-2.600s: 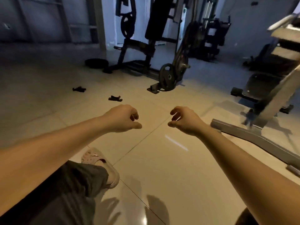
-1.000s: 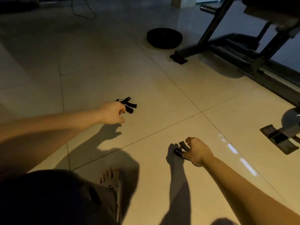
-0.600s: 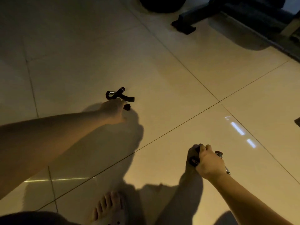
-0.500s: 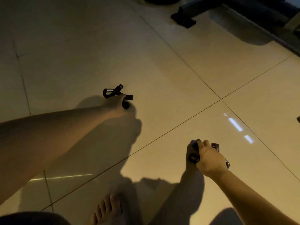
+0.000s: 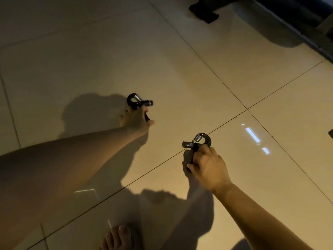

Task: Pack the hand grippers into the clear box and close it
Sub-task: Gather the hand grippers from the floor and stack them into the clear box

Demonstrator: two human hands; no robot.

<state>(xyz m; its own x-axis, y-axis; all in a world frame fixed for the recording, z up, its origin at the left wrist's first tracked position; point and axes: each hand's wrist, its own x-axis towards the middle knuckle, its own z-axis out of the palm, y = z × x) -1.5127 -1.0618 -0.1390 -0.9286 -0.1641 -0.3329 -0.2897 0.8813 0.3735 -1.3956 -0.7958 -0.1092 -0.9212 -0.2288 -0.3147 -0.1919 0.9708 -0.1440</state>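
Down low over a glossy tiled floor (image 5: 207, 73), lit dimly and warmly. Left hand (image 5: 137, 120) stretched forward at the end of a long bare forearm, fingers wrapped round the handles of a black hand gripper (image 5: 138, 103); coiled metal spring and curved top loop poking out beyond the knuckles, short adjuster barrel pointing right. Lifted off the tiles or resting on them: cannot tell from this angle, though a broad shadow spreads just to its left. Right hand (image 5: 207, 168) nearer the camera and lower right, closed on the handles of a second hand gripper (image 5: 197, 144), spring and hooked loop standing clear above the fingers, barrel end pointing left. Held above the floor, with its own shadow falling beneath the hand. Both grippers well apart, one on each side of a dark grout line running diagonally between them. Bare toes (image 5: 117, 239) at the bottom edge, in shadow. Black foot of a gym machine frame (image 5: 205, 13) at the top, with a dark rail running off to the right edge. Bright streaks of reflected light (image 5: 252, 135) on the tile to the right.
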